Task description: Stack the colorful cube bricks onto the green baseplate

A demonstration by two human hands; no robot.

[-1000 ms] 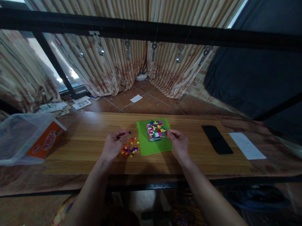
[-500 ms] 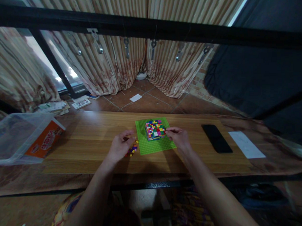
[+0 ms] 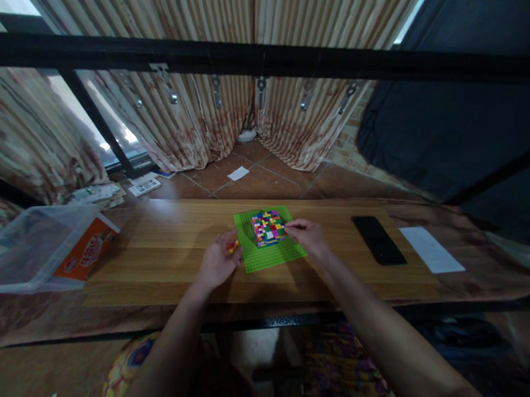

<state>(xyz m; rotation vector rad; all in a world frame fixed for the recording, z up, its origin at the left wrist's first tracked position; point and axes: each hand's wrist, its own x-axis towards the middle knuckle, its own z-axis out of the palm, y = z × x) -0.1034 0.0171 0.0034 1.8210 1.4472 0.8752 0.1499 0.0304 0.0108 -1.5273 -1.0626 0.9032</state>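
Observation:
A green baseplate lies on the wooden table, with a many-coloured block of small bricks built on it. My right hand rests at the block's right edge, its fingers pinched together against the bricks. My left hand sits just left of the baseplate, fingers curled over a heap of loose coloured bricks, most of which it hides. What either hand pinches is too small to see.
A clear plastic tub with an orange box lies at the table's left end. A black phone and a white paper lie to the right. A black bar crosses overhead; curtains hang beyond.
My left hand has slid right over the loose bricks towards the baseplate. My right hand has moved up to the block's right side.

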